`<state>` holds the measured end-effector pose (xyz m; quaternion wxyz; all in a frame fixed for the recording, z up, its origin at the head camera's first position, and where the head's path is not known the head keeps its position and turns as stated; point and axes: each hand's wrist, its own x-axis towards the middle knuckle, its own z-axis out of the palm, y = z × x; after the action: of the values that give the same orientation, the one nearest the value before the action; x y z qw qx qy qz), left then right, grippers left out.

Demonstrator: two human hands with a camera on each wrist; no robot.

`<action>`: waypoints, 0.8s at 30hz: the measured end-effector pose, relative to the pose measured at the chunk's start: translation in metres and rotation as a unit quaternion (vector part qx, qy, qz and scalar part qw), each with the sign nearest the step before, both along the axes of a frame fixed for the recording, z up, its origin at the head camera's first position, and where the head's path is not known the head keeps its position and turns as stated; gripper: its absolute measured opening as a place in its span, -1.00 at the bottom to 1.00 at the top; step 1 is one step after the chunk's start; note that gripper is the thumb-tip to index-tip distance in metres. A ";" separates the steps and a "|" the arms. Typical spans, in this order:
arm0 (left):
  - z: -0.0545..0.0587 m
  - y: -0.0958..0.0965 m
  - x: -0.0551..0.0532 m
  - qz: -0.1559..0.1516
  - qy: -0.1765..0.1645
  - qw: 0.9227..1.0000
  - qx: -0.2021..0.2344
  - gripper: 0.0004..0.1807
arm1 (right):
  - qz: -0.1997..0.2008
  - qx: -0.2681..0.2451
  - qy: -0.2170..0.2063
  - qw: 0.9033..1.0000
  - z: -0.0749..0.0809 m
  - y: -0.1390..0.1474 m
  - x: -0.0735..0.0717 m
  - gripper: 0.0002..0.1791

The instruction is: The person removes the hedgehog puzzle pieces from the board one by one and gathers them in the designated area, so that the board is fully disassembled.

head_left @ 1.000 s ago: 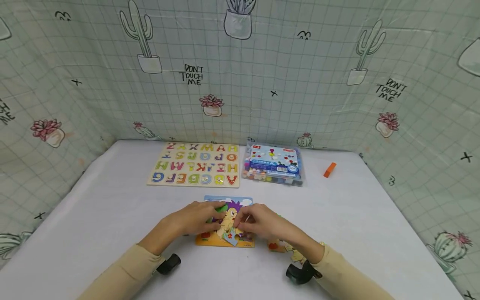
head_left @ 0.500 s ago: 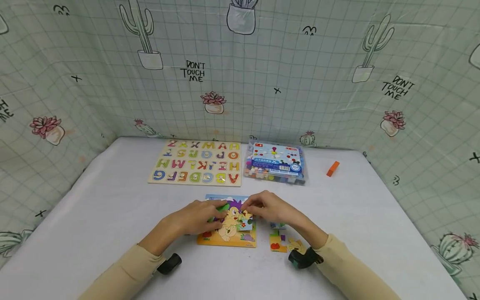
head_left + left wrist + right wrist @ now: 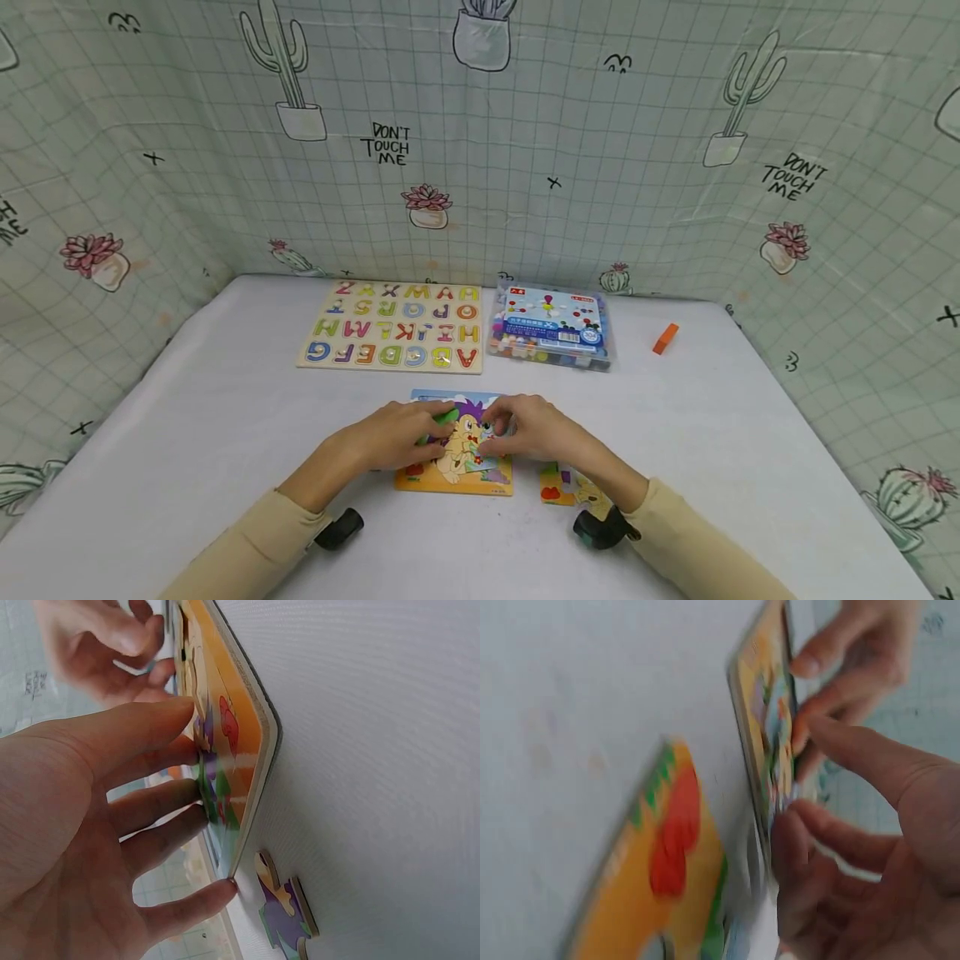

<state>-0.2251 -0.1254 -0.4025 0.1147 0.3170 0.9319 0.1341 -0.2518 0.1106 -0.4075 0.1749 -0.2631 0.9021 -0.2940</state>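
On the white surface (image 3: 225,442), between its left and right edges and well short of the far edge, lies the board (image 3: 457,486); its pale layered side looks like thin wood, so it should be stiff, fairly light and easy to slide, best steadied by its rim. The left hand (image 3: 393,435) has its fingers spread, tips resting on the board, the little finger at a corner. The right hand (image 3: 536,429) is bent over the board, thumb and fingertips apart about the blue piece (image 3: 480,463); whether they pinch it I cannot tell. That piece lies on the board, toward the surface's right edge, and likely is light, rigid and slick on its glossy face, so opposite edges are the place to hold. The apple piece (image 3: 556,493) and the purple piece (image 3: 285,911) lie loose beside the board; their narrow tabs seem likeliest to chip.
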 end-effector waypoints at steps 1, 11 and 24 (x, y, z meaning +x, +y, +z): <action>0.000 0.000 0.000 0.001 -0.001 1.000 0.000 -0.58 | -0.010 0.023 0.016 1.000 0.001 -0.004 0.005 -0.53; 0.000 0.001 0.000 0.006 -0.003 1.000 0.003 -0.58 | 0.019 -0.025 0.013 0.999 0.004 -0.006 0.010 -0.74; 0.002 0.001 0.001 0.005 -0.012 1.000 0.008 -0.58 | 0.072 -0.091 0.022 0.993 0.000 0.007 -0.016 -0.77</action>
<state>-0.2240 -0.1243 -0.4009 0.1222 0.3113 0.9311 0.1457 -0.2673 0.1177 -0.4074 0.1516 -0.3488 0.8537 -0.3556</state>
